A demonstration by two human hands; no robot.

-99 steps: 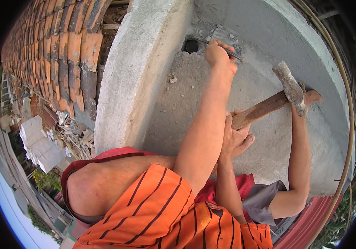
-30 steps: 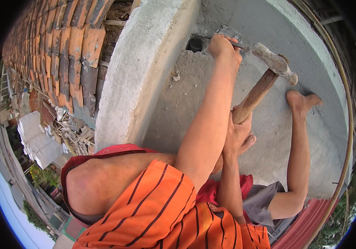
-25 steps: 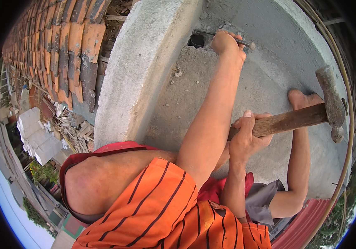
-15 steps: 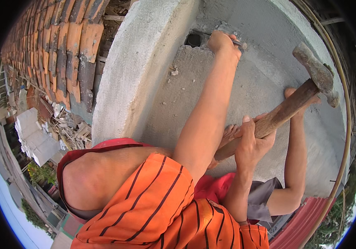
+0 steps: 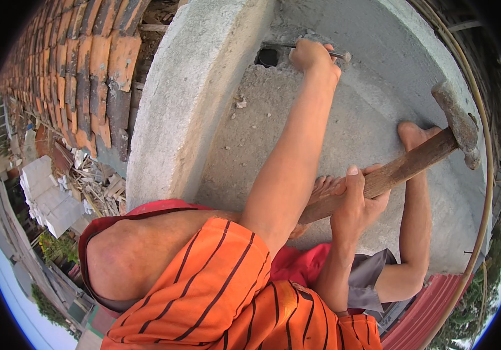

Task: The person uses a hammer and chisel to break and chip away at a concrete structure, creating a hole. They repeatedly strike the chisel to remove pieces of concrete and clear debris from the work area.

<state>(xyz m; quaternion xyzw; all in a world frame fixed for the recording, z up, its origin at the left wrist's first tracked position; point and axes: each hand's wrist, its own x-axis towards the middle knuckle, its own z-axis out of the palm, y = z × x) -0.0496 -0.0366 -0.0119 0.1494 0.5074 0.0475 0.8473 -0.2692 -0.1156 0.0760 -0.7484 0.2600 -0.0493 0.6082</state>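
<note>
My left hand (image 5: pixel 313 56), at the end of a stretched arm, is closed round a metal chisel (image 5: pixel 339 55). The chisel lies nearly level, its thin end pointing left over a rough hole and its mushroomed end out to the right of my fist. Inside the hole (image 5: pixel 268 57) a dark round opening shows, like a pipe end. My right hand (image 5: pixel 357 205) grips the wooden handle of a hammer (image 5: pixel 409 165), thumb along the wood. Its worn steel head is up to the right, apart from the chisel.
I sit in a grey concrete trough with a thick raised wall (image 5: pixel 174 111) on the left. My bare feet and bent legs are close to the hammer. Concrete crumbs (image 5: pixel 240 104) lie on the floor. Clay roof tiles (image 5: pixel 81 64) are beyond the wall; a hose-like line (image 5: pixel 489 175) runs along the right.
The hammer head has swung slightly right and downward in my right hand. My left hand has shifted a little, and more of the chisel's shaft shows on both sides of the fist.
</note>
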